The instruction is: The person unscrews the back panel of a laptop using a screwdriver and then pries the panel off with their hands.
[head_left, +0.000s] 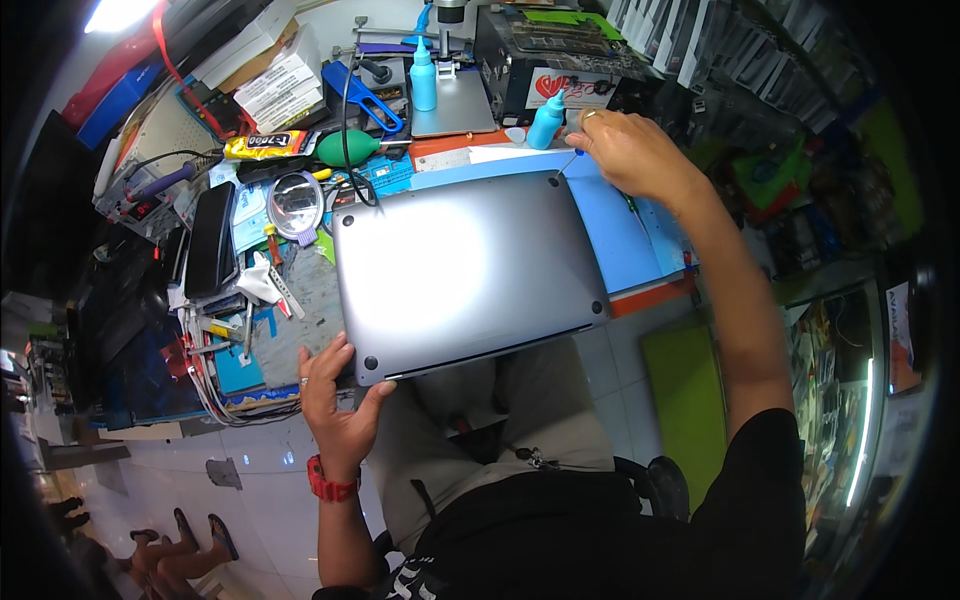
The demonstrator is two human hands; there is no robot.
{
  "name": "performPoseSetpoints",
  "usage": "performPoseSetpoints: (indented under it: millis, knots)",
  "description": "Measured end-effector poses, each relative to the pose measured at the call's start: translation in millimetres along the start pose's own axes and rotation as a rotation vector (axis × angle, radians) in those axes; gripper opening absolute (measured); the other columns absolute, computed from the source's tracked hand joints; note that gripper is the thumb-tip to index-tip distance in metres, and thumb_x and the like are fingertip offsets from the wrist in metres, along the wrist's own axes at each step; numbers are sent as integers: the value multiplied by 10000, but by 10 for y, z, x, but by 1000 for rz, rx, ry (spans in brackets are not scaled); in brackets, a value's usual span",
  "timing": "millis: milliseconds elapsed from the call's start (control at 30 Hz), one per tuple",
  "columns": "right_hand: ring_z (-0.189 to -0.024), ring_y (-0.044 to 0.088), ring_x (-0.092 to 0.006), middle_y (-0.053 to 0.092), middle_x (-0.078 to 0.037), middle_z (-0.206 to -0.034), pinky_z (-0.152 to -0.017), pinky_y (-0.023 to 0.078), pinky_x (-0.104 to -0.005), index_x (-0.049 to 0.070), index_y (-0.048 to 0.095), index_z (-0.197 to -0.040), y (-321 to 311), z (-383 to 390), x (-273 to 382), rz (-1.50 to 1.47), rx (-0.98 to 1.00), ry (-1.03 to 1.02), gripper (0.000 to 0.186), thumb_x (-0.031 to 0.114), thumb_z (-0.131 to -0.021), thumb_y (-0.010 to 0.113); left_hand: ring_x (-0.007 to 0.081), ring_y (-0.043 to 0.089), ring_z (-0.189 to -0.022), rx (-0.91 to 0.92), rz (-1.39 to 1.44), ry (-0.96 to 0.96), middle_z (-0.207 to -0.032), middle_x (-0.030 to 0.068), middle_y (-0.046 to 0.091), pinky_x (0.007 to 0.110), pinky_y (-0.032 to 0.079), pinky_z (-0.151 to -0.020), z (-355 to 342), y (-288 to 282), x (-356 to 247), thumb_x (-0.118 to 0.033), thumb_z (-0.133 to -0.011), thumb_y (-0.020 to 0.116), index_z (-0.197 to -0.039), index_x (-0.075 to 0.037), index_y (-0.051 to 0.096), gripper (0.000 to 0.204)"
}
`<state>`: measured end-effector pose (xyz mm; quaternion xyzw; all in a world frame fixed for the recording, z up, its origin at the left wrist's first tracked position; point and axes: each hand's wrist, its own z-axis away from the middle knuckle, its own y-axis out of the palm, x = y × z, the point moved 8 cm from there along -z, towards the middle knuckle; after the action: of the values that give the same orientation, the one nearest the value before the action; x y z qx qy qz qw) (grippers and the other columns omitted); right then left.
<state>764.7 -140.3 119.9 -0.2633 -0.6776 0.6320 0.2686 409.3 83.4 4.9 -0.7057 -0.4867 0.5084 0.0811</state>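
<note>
A closed grey laptop (510, 270) lies bottom side up at the bench's front edge, partly on a blue mat (635, 245). My left hand (340, 410) rests at its lower left corner, fingers apart, thumb and fingertips touching the edge. My right hand (630, 150) pinches a slim screwdriver (570, 162) with a blue part, held over the upper right corner by a rubber foot; whether its tip sits in a screw is too small to tell. Just behind that hand stands a light blue dropper bottle (546, 125).
Behind are another bottle (424, 85), a green blower (340, 149) and a black box (520, 60). A phone (210, 240), magnifier (295, 205) and small tools crowd the left. A lit display case (840, 430) stands at right. Another person's legs (190, 560) show at lower left.
</note>
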Motion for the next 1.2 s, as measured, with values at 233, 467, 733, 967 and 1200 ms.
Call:
performPoseSetpoints:
  millis: [233, 467, 733, 967, 1200]
  knots:
    - [-1020, 661, -410, 668, -212, -1063, -885, 514, -496, -26, 615, -1015, 7, -95, 42, -2, 68, -38, 223, 187, -1068, 576, 347, 635, -1298, -7, -7, -4, -1338, 161, 705, 618, 261, -1255, 0, -18, -6, -215, -797, 894, -1290, -54, 661, 569]
    - [-1079, 632, -383, 614, -190, -1124, -922, 502, -480, -21, 595, -1006, 62, -110, -56, -51, 34, -150, 158, 129, -1054, 580, 344, 633, -1300, 3, 11, 3, -1342, 157, 704, 611, 261, -1255, -18, 29, -21, -229, -797, 896, -1293, -58, 663, 574]
    - [-1026, 585, -408, 557, -196, -1062, -930, 474, -485, -20, 552, -1023, 126, -229, -68, -135, 39, -228, 116, 93, -1047, 566, 344, 650, -1248, -20, 21, -28, -1336, 166, 706, 601, 296, -1233, -6, -57, -16, -199, -750, 931, -1232, -36, 686, 565]
    - [-1015, 599, -430, 559, -201, -1054, -894, 476, -463, -13, 561, -983, 59, -50, -199, -256, 15, -184, 33, 7, -994, 585, 319, 659, -1264, -33, 102, -17, -1344, 143, 710, 600, 317, -1224, -34, -81, -8, -280, -765, 936, -1230, -47, 705, 569]
    - [-900, 575, -297, 515, -145, -975, -839, 472, -381, -17, 535, -945, 153, -130, -276, -352, 4, -236, 84, -77, -945, 594, 312, 630, -1289, -55, 69, 21, -1368, 137, 686, 579, 333, -1221, 20, -98, -20, -346, -835, 883, -1257, -48, 681, 555]
